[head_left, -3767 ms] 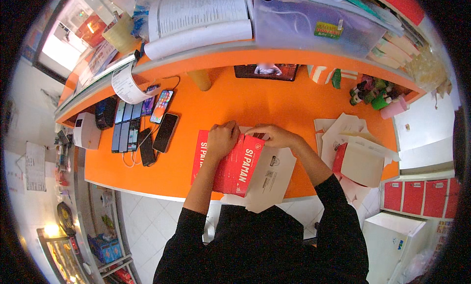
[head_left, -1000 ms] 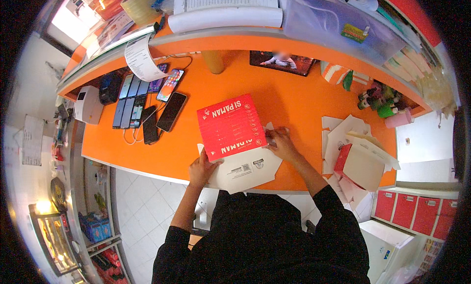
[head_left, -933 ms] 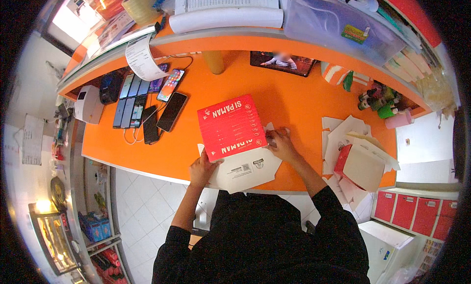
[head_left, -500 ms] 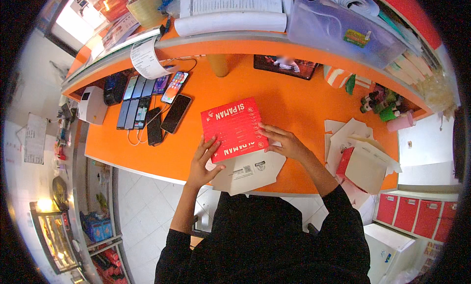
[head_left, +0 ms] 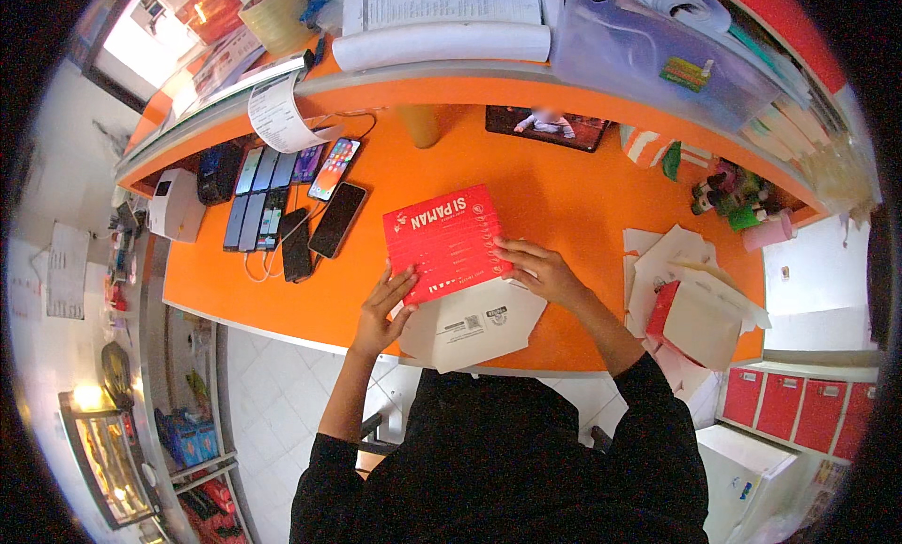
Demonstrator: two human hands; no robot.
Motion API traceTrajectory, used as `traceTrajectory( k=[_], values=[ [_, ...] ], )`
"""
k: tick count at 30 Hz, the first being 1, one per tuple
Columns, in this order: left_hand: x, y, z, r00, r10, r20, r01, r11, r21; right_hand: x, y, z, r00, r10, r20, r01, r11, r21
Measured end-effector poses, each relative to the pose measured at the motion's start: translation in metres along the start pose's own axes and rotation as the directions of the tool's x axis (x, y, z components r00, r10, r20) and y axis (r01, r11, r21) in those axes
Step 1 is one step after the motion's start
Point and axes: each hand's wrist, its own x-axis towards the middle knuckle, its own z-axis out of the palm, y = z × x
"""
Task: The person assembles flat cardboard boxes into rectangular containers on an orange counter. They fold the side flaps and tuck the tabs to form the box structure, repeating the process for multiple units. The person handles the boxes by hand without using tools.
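**Both hands on a flat red carton at the worktop's near edge**

Red carton blank [head_left: 444, 240]: flat, printed face up, lying tilted on the orange worktop [head_left: 564, 192], near the front edge and roughly central in view. Its lower part overlaps a pale cardboard flap [head_left: 474, 323] that juts slightly past the worktop edge toward the person.

Left hand [head_left: 381, 309]: at the carton's lower left corner, fingers spread, fingertips touching the red edge, thumb toward the pale flap. Pressing or pinching the corner; cannot tell whether the thumb is under the card.

Right hand [head_left: 545, 273]: laid flat at the carton's right edge, fingers extended and resting on the red surface, palm down. Not clenched; holding the card down rather than gripping it.

Surroundings: row of mobile phones [head_left: 282, 192] on the worktop's left part, cables trailing. Small white box device [head_left: 176, 206] just left of them. A paper receipt strip [head_left: 279, 121] hangs over the raised ledge above. Dark tablet-like screen [head_left: 545, 128] against the back wall. Stack of unfolded pale and red cartons [head_left: 691, 304] at right, well apart from the hands. Small bottles [head_left: 738, 196] in the far right corner.
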Motion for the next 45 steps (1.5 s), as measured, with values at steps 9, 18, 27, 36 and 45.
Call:
traceTrajectory(
  k=[9,18,27,36,45],
  values=[
    [0.000,-0.011,0.002,0.999,0.041,-0.014,-0.041,0.997,0.058,0.001,-0.010,0.010,0.990,0.134,-0.048,-0.132,0.991,0.034],
    [-0.033,-0.023,0.032,0.997,-0.007,-0.072,0.007,1.000,0.003,-0.147,-0.096,-0.115,0.807,0.486,-0.336,-0.529,0.341,-0.778],
    [-0.050,-0.041,0.065,0.957,-0.289,-0.025,0.284,0.913,0.292,-0.266,-0.088,-0.155,0.520,0.744,-0.419,-0.578,-0.055,-0.814],
    [-0.052,-0.047,0.070,0.921,-0.384,-0.069,0.386,0.869,0.309,-0.196,-0.150,-0.189,0.528,0.738,-0.420,-0.581,-0.047,-0.812],
    [-0.058,-0.015,0.082,0.937,-0.342,-0.070,0.347,0.933,0.094,-0.080,-0.146,-0.036,0.493,0.776,-0.394,-0.619,0.631,0.468]
  ],
)
